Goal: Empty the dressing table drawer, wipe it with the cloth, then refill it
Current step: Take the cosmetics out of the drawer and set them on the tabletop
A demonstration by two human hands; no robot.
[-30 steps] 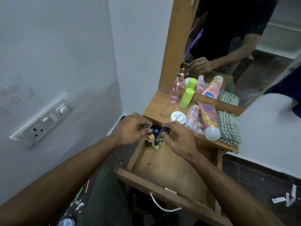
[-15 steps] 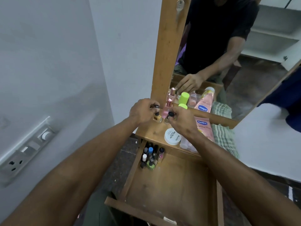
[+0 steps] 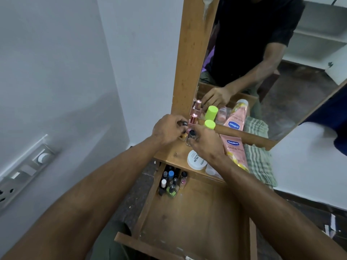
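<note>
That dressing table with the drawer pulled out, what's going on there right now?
A person is emptying the drawer onto the tabletop. The left hand and right hand each hold a small nail polish bottle, setting them down near the mirror. A cluster of nail polish bottles is in the drawer's back left corner, so it isn't empty yet. The folded cloth lies unused beside a pink lotion tube and a white jar.

The scene is viewed from a single head-worn camera, aimed forward and steeply down, close above the open drawer point(image 3: 191, 222) and tabletop point(image 3: 174, 152).
</note>
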